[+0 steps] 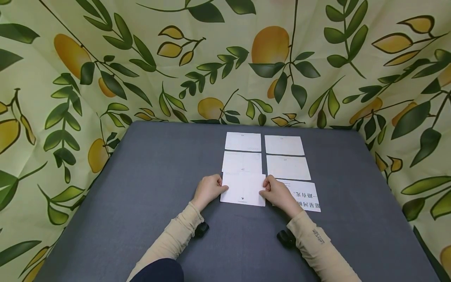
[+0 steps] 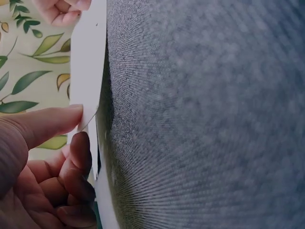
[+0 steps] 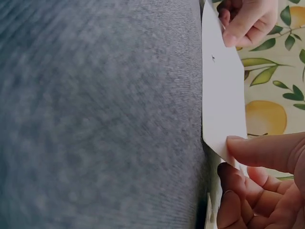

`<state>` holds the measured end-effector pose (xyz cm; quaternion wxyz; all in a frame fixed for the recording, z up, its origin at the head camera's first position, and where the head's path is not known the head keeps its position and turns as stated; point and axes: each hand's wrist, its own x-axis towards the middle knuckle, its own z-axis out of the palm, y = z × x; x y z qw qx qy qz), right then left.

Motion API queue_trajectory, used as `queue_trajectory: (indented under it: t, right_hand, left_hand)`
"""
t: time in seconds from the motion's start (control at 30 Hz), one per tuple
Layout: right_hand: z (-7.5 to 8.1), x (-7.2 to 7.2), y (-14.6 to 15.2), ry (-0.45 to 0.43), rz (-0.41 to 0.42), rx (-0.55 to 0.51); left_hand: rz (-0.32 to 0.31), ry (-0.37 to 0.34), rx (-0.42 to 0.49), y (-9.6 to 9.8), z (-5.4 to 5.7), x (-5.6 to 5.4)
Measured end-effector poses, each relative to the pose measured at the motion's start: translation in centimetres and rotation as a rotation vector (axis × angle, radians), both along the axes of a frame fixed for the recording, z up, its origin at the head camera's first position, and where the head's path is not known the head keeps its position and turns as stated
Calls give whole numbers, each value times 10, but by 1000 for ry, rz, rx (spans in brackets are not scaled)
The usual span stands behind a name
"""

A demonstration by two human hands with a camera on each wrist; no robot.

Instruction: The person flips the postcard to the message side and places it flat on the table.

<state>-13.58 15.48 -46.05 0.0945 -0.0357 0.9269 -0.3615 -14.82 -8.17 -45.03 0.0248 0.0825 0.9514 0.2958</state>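
Observation:
Between both hands is a white card (image 1: 243, 190), its far edge overlapping the card behind it. My left hand (image 1: 208, 190) pinches its left edge between thumb and curled fingers; the left wrist view shows the thumb on top of the card (image 2: 88, 62). My right hand (image 1: 280, 194) pinches the right edge the same way, and in the right wrist view the card (image 3: 223, 95) is slightly raised above the cloth at its near edge. A small dark mark shows near the card's near edge. Under my right hand lies a card with large printed characters (image 1: 306, 194), partly hidden.
Behind the held card lie two white cards in a column, the nearer card (image 1: 242, 161) and the farther card (image 1: 243, 141). To their right lie two more, one nearer card (image 1: 289, 167) and one farther card (image 1: 284, 145). A grey cloth (image 1: 151, 168) covers the table; a leaf-and-fruit patterned curtain (image 1: 232, 84) hangs behind.

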Motion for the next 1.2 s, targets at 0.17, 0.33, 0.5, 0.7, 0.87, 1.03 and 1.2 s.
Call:
queue_trajectory:
  t: [0.17,0.33,0.5,0.7,0.87,1.03,1.2]
  right_hand:
    - [0,-1,-2,2,23,14]
    - [1,0,-3,2,49,25]
    - [4,-1,-6,-19,64,31]
    - [6,-5,-8,-56,63,37]
    - [6,-12,-10,-56,63,71]
    - [7,-15,-10,-56,86,93]
    - [7,-17,-10,-73,96,101]
  left_hand:
    - [-10,-12,-51,0,-1,-1]
    - [-19,-15,-87,-1,-1,0]
    - [-16,-51,-111,-2,-2,0]
    - [-25,-84,-133,-1,0,-1]
    - [-40,-94,-170,1,2,-4]
    - [-48,-105,-186,2,2,-6]
    - [-64,-123,-214,4,4,-8]
